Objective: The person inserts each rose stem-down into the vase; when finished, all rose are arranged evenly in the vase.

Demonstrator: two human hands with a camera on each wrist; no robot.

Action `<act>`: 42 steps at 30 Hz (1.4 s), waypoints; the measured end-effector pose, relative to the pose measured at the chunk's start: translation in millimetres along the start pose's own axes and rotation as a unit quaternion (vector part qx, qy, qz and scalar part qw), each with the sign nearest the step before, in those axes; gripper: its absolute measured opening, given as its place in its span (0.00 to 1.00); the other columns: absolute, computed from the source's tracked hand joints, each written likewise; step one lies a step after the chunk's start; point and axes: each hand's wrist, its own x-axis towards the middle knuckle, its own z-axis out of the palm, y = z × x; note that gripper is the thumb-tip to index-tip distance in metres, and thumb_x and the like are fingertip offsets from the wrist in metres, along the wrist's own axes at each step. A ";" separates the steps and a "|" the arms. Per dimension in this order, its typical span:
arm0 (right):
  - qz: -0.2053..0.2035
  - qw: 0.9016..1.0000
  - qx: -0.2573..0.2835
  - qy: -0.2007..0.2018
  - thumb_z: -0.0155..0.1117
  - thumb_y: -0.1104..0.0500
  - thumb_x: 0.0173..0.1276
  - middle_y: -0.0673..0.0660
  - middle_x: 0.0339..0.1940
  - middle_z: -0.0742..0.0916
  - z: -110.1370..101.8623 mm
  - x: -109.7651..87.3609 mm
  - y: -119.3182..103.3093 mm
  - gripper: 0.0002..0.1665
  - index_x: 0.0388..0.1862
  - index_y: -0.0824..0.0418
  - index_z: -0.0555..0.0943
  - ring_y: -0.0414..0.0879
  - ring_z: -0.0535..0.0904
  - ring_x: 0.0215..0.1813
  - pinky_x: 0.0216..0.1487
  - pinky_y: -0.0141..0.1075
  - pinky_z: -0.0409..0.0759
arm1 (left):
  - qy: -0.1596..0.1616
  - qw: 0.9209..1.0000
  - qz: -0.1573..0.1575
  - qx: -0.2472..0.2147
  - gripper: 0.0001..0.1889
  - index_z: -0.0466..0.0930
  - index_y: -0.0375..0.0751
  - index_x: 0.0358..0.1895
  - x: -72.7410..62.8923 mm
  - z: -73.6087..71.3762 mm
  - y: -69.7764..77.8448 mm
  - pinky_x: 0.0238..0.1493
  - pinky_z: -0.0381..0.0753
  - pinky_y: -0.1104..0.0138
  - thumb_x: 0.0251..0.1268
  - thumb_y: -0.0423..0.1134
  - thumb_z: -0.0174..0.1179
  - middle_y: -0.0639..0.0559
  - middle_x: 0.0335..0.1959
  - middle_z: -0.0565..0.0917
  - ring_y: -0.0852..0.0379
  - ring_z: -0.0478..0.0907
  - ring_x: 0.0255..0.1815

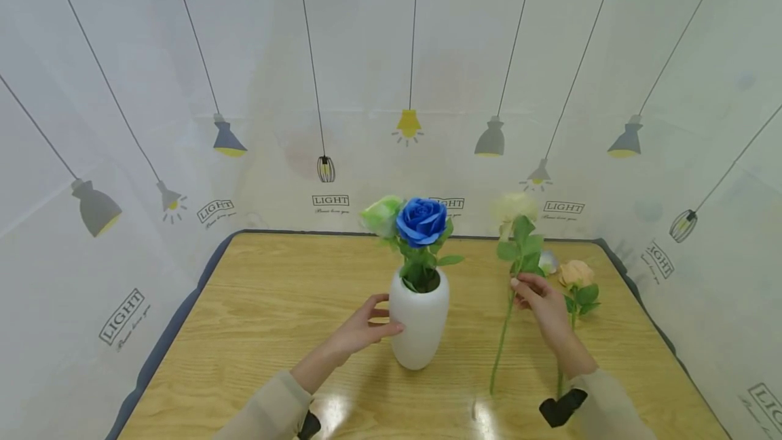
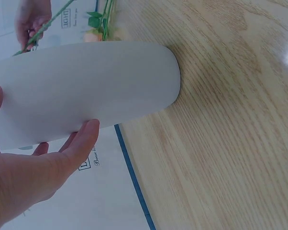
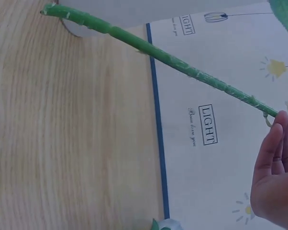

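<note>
A white vase (image 1: 418,331) stands upright on the table, with a blue rose (image 1: 421,223) and a green-white flower (image 1: 381,216) in it. My left hand (image 1: 360,328) holds the vase from its left side, thumb in front and fingers curved toward the back. To the right of the vase, my right hand (image 1: 544,304) pinches the green stem (image 3: 182,66) of a pale cream flower (image 1: 516,209). That flower is raised with its bloom up, and the stem's lower end hangs free, apart from the vase.
On the wooden table (image 1: 275,304), right of my right hand, lies a peach rose (image 1: 576,273) with green leaves. A whitish bloom (image 1: 548,262) lies beside it, partly hidden by leaves. Pale cloth walls (image 1: 366,53) printed with lamps surround the table's back and sides.
</note>
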 end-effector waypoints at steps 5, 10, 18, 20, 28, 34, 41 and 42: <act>-0.030 0.998 0.047 0.015 0.58 0.56 0.63 0.46 0.27 0.80 1.5 -2.6 -22.3 0.09 0.37 0.61 0.76 0.39 0.75 0.26 0.29 0.30 0.74 | 0.000 1.000 0.002 0.000 0.35 0.52 0.34 0.64 3.5 -0.9 -4.9 0.47 0.66 0.48 0.57 0.43 0.59 0.33 0.56 0.64 0.39 0.66 0.53; -0.051 0.992 0.109 0.030 0.59 0.61 0.62 0.46 0.26 0.81 5.3 -7.4 -43.7 0.02 0.30 0.53 0.78 0.37 0.75 0.24 0.27 0.27 0.73 | 0.004 1.000 0.003 -0.001 0.37 0.52 0.36 0.64 14.9 -3.5 -21.8 0.46 0.67 0.48 0.56 0.44 0.60 0.34 0.56 0.64 0.39 0.67 0.53; -0.067 0.956 0.286 -0.015 0.55 0.66 0.64 0.51 0.28 0.82 9.4 -13.9 -71.1 0.07 0.32 0.59 0.80 0.38 0.75 0.25 0.26 0.26 0.72 | 0.014 1.000 0.006 0.010 0.38 0.52 0.39 0.65 21.0 -4.0 -31.3 0.44 0.69 0.49 0.55 0.46 0.61 0.35 0.56 0.65 0.40 0.67 0.53; -0.064 0.941 0.330 -0.030 0.53 0.67 0.65 0.52 0.28 0.82 9.7 -14.4 -77.0 0.08 0.33 0.60 0.80 0.39 0.75 0.25 0.27 0.26 0.72 | 0.014 1.000 0.007 0.013 0.38 0.51 0.38 0.65 20.7 -4.1 -31.2 0.43 0.69 0.50 0.55 0.46 0.61 0.35 0.56 0.64 0.40 0.67 0.53; -0.050 0.891 0.447 -0.062 0.49 0.67 0.67 0.54 0.29 0.82 15.5 -13.5 -97.6 0.08 0.36 0.63 0.77 0.40 0.75 0.25 0.26 0.26 0.71 | 0.006 1.000 0.005 0.009 0.37 0.52 0.35 0.64 11.4 -3.3 -16.8 0.45 0.68 0.50 0.56 0.44 0.60 0.34 0.56 0.64 0.40 0.68 0.51; -0.062 0.876 0.478 -0.019 0.51 0.68 0.65 0.55 0.29 0.82 24.0 -10.0 -111.6 0.06 0.34 0.63 0.77 0.41 0.75 0.24 0.24 0.27 0.70 | 0.007 1.000 0.006 0.011 0.37 0.52 0.38 0.65 17.9 -4.6 -27.0 0.44 0.69 0.51 0.56 0.46 0.60 0.35 0.56 0.64 0.42 0.68 0.51; -0.125 0.880 0.455 0.048 0.57 0.68 0.61 0.56 0.28 0.82 32.5 -5.6 -123.6 0.02 0.32 0.64 0.77 0.43 0.74 0.23 0.23 0.29 0.68 | 0.006 1.000 0.004 0.008 0.38 0.51 0.39 0.65 21.6 -4.6 -34.3 0.44 0.69 0.50 0.55 0.47 0.61 0.35 0.56 0.64 0.41 0.68 0.52; -0.142 0.881 0.449 0.050 0.57 0.69 0.61 0.57 0.28 0.82 33.9 -5.4 -124.9 0.02 0.32 0.65 0.77 0.43 0.74 0.22 0.23 0.29 0.68 | 0.005 1.000 0.004 0.006 0.38 0.51 0.39 0.65 21.4 -4.5 -34.1 0.44 0.68 0.49 0.55 0.47 0.61 0.35 0.56 0.64 0.41 0.67 0.53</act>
